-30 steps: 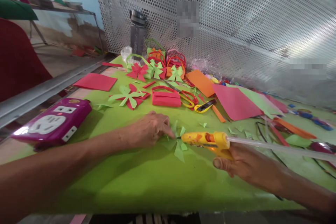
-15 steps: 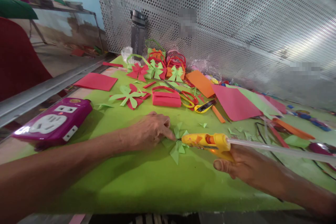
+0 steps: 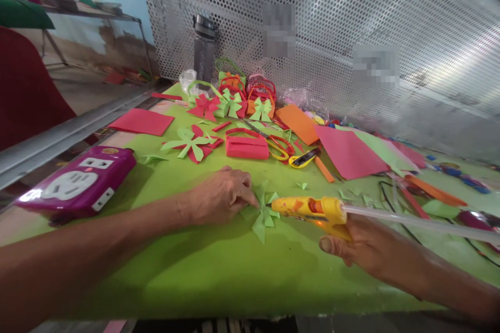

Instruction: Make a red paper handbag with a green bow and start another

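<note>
Hands meet over a green paper flower [image 3: 263, 216] that lies flat on the green table cover [image 3: 219, 270], near the front edge and about midway across. The left hand [image 3: 222, 195] comes in from the left with its fingers drawn together, their tips gripping the flower's left petals and holding it down against the cover. The right hand [image 3: 367, 250] is wrapped around the handle of a yellow glue gun [image 3: 312, 209], thumb laid along the underside, with the gun pointing left. Its nozzle seems to touch the flower's middle, though blur there makes contact hard to confirm. A clear glue stick [image 3: 414, 221] juts from the back of the gun toward the right.

A purple power strip [image 3: 78, 182] sits at the left edge, well apart from the hands. Farther back lie a red and green paper flower [image 3: 193, 144], a small red paper bag [image 3: 247, 144], scissors [image 3: 279, 146] just beside it, a yellow craft knife [image 3: 304, 157], an orange sheet [image 3: 299, 122] and a pink sheet [image 3: 349, 153]. A dark bottle [image 3: 205, 54] stands against the perforated metal screen [image 3: 351, 26] behind the table
</note>
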A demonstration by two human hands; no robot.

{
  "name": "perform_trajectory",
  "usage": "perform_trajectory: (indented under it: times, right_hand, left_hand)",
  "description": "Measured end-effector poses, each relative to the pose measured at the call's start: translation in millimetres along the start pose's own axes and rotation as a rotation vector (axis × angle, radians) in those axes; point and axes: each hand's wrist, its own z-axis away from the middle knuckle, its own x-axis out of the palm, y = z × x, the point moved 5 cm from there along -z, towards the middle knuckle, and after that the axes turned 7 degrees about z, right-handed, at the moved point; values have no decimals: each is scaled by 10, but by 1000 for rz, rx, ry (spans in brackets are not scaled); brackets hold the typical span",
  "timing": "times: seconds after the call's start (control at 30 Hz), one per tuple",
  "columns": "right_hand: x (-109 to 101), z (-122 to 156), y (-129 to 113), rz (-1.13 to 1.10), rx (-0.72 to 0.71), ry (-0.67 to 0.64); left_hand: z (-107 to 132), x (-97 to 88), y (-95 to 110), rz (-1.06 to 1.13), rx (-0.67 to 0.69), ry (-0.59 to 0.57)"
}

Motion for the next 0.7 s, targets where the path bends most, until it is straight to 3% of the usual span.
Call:
perform_trajectory:
  times: [0.17,0.4,0.57,0.7]
  right_hand:
    - [19,29,76,17,21,70]
    - [-32,46,256,222,-63,410]
    - [-47,19,556,546,-24,708]
    - [17,-55,831,636,87,711]
  left_hand:
    - [-4,-14,3,2,-1,45]
    - [13,3,12,0,-2,42]
    - [28,-10,34,-13,9,21]
    - [34,-37,7,-14,21,27]
